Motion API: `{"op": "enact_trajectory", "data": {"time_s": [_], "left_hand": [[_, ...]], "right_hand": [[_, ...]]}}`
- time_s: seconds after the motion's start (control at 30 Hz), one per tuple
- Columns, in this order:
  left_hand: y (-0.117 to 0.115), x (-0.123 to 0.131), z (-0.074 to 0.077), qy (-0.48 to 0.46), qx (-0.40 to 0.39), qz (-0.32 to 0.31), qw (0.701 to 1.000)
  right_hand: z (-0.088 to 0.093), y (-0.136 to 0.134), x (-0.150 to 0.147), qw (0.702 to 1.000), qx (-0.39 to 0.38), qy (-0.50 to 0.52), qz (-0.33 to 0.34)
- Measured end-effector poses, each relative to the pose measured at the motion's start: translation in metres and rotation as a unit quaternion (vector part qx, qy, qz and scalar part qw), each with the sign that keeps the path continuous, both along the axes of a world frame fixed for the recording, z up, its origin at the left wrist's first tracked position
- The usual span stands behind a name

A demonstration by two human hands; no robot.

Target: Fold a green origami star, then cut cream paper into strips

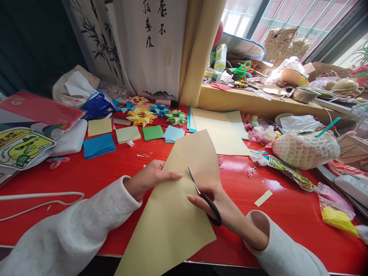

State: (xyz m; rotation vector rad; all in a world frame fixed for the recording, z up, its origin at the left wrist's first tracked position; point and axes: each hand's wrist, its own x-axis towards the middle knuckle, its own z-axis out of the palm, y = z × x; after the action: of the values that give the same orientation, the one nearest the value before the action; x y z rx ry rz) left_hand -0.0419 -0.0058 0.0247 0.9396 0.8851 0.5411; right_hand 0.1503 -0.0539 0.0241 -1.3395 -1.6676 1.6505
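A large pale-yellow sheet of paper [169,214] slants up from the table's front edge. My left hand [153,174] pinches its left side, thumb on top and fingers hidden beneath. Black-handled scissors [211,207] are in my right hand [214,197], with my thumb by the handle loop. One scissor blade lies over the paper, its tip pointing up and left toward my left thumb; the other blade is hidden behind the sheet. The paper bends on either side of the blade, its upper part tilting away to the right.
Behind the sheet lie more pale-yellow sheets [218,132], small stacks of blue paper [99,146] and green paper [152,133], and folded paper stars [140,116]. A paper strip [263,198] rests at right, near a net-wrapped coconut-like item [306,149]. A white cable [43,197] runs at left.
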Motion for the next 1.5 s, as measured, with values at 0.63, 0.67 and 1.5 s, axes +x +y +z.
{"op": "enact_trajectory", "data": {"time_s": [0.63,0.67,1.5], "left_hand": [[0.001,0.000,-0.002,0.002,-0.012,0.015,1.000],[0.001,0.000,-0.002,0.004,-0.013,0.013,1.000],[-0.003,0.001,-0.004,0.012,-0.020,-0.029,0.999]], "right_hand": [[-0.012,-0.002,-0.002,0.999,0.026,-0.037,-0.018],[-0.012,-0.002,-0.002,0.999,0.021,-0.036,-0.020],[-0.010,0.000,-0.006,0.998,0.032,-0.038,-0.040]]}}
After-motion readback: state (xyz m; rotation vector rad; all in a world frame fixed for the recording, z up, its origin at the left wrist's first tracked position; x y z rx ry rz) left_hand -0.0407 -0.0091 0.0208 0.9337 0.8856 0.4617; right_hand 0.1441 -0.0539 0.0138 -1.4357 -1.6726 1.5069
